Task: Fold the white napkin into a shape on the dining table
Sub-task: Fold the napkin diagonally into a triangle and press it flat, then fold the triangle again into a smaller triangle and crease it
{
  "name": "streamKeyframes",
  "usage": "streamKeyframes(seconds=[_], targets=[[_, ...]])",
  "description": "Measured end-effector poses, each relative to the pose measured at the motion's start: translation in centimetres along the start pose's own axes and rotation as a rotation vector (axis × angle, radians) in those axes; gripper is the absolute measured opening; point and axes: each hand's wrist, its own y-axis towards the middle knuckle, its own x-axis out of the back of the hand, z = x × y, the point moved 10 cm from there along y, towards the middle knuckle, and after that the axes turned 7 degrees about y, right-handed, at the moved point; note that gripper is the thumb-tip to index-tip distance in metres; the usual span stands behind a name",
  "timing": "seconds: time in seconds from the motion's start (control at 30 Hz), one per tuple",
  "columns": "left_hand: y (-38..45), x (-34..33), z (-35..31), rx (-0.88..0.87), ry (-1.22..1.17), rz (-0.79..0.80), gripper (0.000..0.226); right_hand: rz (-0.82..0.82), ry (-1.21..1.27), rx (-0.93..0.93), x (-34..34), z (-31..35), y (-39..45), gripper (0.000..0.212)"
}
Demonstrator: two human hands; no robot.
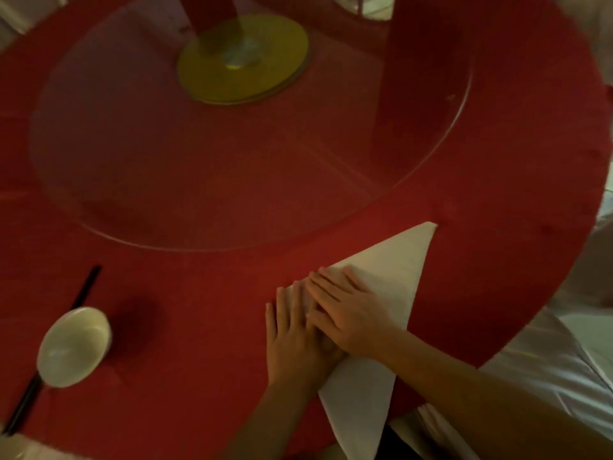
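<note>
we've got the white cloth napkin [394,270], folded into a long triangle, lying on the round red-clothed dining table [199,310] near its front edge, one tip hanging off toward us. our left hand [298,336] and right hand [348,310] lie flat and spread on its left corner, right overlapping left, gripping nothing, probably pressing the crease sharp. the small cream ceramic bowl [74,346] sitting on black chopsticks [49,353] looks empty.

Looks like a restaurant or banquet dining rm: big round table [497,161] w/ red cloth, glass turntable [166,161] on a yellow hub [243,58] in the middle, place setting w/ white bowl [74,346] & black chopsticks [87,287], white chair cover [547,360] alongside.
</note>
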Motion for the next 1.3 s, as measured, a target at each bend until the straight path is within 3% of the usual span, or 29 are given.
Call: streamKeyframes(seconds=[0.17,0.33,0.5,0.77,0.87,0.97,1.03,1.1,1.2,1.3], targets=[[0.1,-0.4,1.1,0.148,-0.058,0.035,0.108,0.004,-0.150,-0.064,1.3,-3.5,-0.2,0.065],[0.1,-1.0,1.6,0.193,-0.092,0.017,0.111,0.004,-0.210,-0.167,3.1,-8.6,-0.8,0.078],[0.0,-1.0,1.5,0.181,-0.099,-0.019,0.108,-0.036,-0.275,-0.304,5.9,-14.5,-0.9,0.092],[-0.1,-1.4,1.8,0.188,-0.096,0.026,0.108,-0.016,-0.259,-0.371,6.9,-16.7,-1.4,0.095],[-0.3,-0.8,1.7,0.167,-0.099,0.034,0.104,0.071,-0.292,-0.368,7.5,-17.6,-1.7,0.096],[-2.0,0.4,2.0,0.262,-0.186,-0.022,0.094,0.023,-0.319,-0.318,8.8,-16.3,-1.4,0.085],[-4.9,1.1,2.3,0.391,-0.353,-0.107,0.083,-0.031,-0.284,-0.208,9.4,-14.0,-0.4,0.072],[-8.9,0.7,2.9,0.552,-0.550,-0.134,0.064,0.017,-0.222,-0.113,9.0,-11.9,0.9,0.058],[-13.9,-0.9,3.4,0.705,-0.683,-0.021,0.022,0.143,-0.151,-0.108,8.2,-11.1,2.7,0.044],[-16.9,-2.4,2.9,0.832,-0.865,0.108,0.014,0.236,-0.081,-0.143,8.5,-11.4,3.7,0.034]])
